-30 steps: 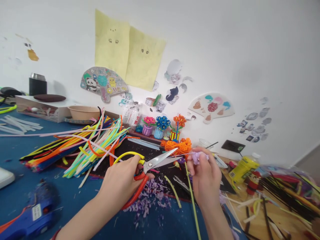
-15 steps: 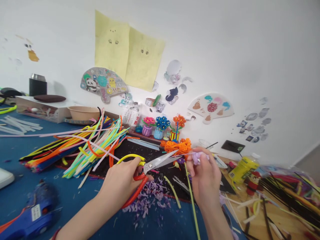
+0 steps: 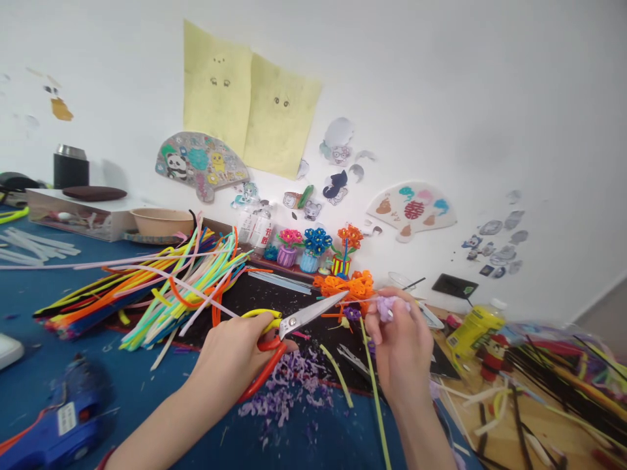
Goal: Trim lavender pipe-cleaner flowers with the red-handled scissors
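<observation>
Head view: L hand (image 3: 240, 346), centre-left of frame, fingers curled in handles of scissors (image 3: 313, 312); blades nearly together, tip up-right, small gap btwn tip and R fingers. R hand (image 3: 404, 339), right of centre, pinches fuzzy purple piece (image 3: 386, 307) btwn thumb & fingers. Purple clippings (image 3: 289, 385) lie below scissors, across black mat's (image 3: 274, 303) near edge. Lower left: strip of blue worktop (image 3: 161, 385) btwn glue gun (image 3: 68, 418) and L forearm. Pipe-cleaner bundle (image 3: 181, 287) crowds L hand's far side.

A red 囍 sign (image 3: 414, 209) stands on the white fan (image 3: 410, 206).
</observation>
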{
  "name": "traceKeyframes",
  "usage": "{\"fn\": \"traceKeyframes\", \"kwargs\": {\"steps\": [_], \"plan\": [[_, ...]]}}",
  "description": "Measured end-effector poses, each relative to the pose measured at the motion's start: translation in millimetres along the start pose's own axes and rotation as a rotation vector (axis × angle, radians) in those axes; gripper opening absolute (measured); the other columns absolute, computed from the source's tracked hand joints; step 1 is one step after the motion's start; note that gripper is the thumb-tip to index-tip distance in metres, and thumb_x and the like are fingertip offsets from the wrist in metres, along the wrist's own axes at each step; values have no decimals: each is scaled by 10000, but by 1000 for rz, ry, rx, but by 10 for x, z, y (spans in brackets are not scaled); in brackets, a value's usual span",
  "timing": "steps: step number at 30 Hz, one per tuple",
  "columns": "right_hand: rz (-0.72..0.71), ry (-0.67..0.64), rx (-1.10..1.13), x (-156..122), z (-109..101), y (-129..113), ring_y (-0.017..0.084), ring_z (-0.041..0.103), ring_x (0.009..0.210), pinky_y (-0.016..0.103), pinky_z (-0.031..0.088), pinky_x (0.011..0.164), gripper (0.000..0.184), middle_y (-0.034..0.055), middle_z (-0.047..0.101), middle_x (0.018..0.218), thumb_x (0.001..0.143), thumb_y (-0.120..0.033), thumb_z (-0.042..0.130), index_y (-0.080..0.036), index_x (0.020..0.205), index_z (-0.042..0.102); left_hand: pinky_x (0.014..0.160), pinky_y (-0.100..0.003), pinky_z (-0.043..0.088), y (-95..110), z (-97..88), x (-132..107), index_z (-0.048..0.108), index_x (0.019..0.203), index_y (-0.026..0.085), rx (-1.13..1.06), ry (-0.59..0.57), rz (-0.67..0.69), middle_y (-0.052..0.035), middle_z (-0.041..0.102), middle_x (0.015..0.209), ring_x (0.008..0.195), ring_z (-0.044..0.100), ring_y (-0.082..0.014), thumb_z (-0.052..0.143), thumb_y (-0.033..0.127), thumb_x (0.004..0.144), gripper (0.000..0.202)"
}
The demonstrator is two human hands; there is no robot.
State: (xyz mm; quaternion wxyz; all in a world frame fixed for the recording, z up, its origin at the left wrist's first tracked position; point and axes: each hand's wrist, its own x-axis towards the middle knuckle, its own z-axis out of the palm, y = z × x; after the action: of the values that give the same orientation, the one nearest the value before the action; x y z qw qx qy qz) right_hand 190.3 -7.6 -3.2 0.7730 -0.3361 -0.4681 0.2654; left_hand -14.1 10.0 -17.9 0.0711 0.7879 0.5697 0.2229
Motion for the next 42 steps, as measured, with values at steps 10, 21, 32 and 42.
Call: {"fn": "traceKeyframes", "kwargs": {"steps": [10,21,32,42], "plan": [[7,-2,-40,-9,10,19,51,372,436,214,265,435,221,-11,551,713,861,-406,561,-187,885,583,621,-286,375,23,2,4,489,900,223,-37,75,26,-41,635,914,851,614,-241,548,426,795,236],[27,-65,-55,-37,14,16,61,361,441,224,250,430,235,-13,532,717,880,-423,519,-197,918,568,537,-259,293,16,-2,17,482,750,233,-24,-16,-8,-1,666,770,711,635,-211,481,537,814,311],[24,-71,-49,-31,7,20,57,362,435,230,248,441,232,-12,541,721,881,-419,518,-199,932,569,523,-258,273,6,1,4,487,734,237,-26,-3,21,21,664,732,681,636,-211,485,541,814,314],[16,-63,-34,-30,4,18,55,361,430,224,260,443,224,-10,550,721,876,-418,525,-204,926,568,514,-253,255,-12,10,1,526,714,241,-3,-5,34,21,647,668,657,639,-206,482,530,819,310]]}}
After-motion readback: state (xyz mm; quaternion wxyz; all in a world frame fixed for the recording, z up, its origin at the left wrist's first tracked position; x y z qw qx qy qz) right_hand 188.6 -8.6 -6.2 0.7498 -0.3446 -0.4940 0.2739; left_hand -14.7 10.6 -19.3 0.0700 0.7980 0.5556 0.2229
